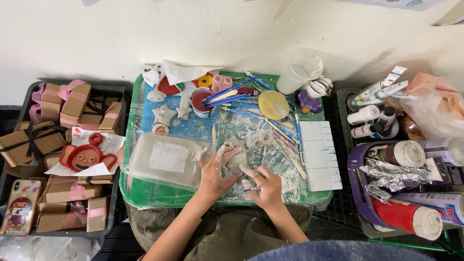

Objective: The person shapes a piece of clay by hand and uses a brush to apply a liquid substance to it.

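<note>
left hand [216, 169] cups clay lump [235, 158], steadying it | right hand [264, 183] fingers pinch blue tool [252, 189] | near green tray's [145, 193] front edge

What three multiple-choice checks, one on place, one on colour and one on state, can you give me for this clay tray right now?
1. Where does the red monkey-face piece lie?
A. On white paper over the boxes left of the tray
B. In the white cup
C. Under the white palette

2. What colour is the tray's rim?
A. Black
B. Green
C. Purple

3. What are the two hands doing?
A. Both rest on the phone
B. Both lie flat and bare on the wall
C. The left hand cups the grey clay lump; the right hand holds a thin tool beside it

Answers: 1 A, it sits on paper among the cardboard boxes. 2 B, green shows at the edges. 3 C, clay-smeared fingers wrap the lump.
</note>
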